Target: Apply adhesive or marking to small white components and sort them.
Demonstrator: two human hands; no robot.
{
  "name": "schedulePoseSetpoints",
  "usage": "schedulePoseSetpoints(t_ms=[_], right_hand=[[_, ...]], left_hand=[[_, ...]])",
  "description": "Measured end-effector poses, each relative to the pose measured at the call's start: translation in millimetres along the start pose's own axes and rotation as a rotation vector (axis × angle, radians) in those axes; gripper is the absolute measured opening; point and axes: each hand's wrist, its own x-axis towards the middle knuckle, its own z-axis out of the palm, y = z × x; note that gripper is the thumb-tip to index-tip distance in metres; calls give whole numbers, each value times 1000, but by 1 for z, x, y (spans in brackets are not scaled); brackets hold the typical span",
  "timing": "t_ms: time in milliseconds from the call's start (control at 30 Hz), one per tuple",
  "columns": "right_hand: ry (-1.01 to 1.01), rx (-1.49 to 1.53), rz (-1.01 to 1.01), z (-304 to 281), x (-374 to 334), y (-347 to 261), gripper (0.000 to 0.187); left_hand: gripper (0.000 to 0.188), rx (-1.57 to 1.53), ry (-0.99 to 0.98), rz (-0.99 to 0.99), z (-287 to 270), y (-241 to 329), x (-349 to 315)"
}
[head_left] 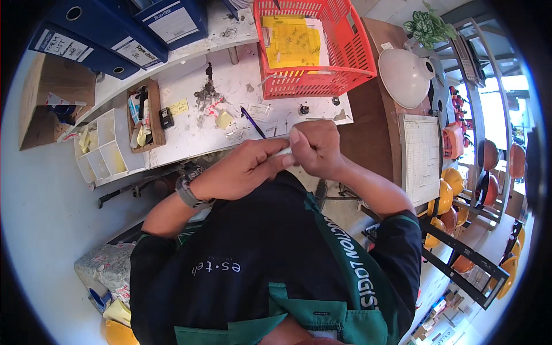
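Fingers of left hand and right hand pinch a whitish piece, long axis seemingly slanting up rightward.

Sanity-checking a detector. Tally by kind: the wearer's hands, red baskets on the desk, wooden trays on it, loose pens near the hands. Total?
Hands (left hand, right hand): 2
Red basket: 1
Wooden tray: 1
Loose pen: 1
Total: 5

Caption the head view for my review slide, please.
Left hand and right hand hold a small whitish item, a dark pen and red basket beyond them.
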Motion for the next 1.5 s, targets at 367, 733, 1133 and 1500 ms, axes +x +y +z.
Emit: schedulePoseSetpoints(t_ms=[367, 733, 1133, 1500], right_hand=[[-311, 35, -878, -1, 37, -109, 29], [-135, -56, -108, -37, 63, -7, 55], [221, -170, 409, 25, 28, 6, 44], [212, 24, 215, 15, -26, 11, 36]], left_hand=[[39, -651, -1017, 93, 6, 17, -22], [26, 635, 131, 193, -46, 41, -14], [26, 1056, 518, 244, -12, -2, 14], [25, 391, 88, 40, 8, 1, 3]])
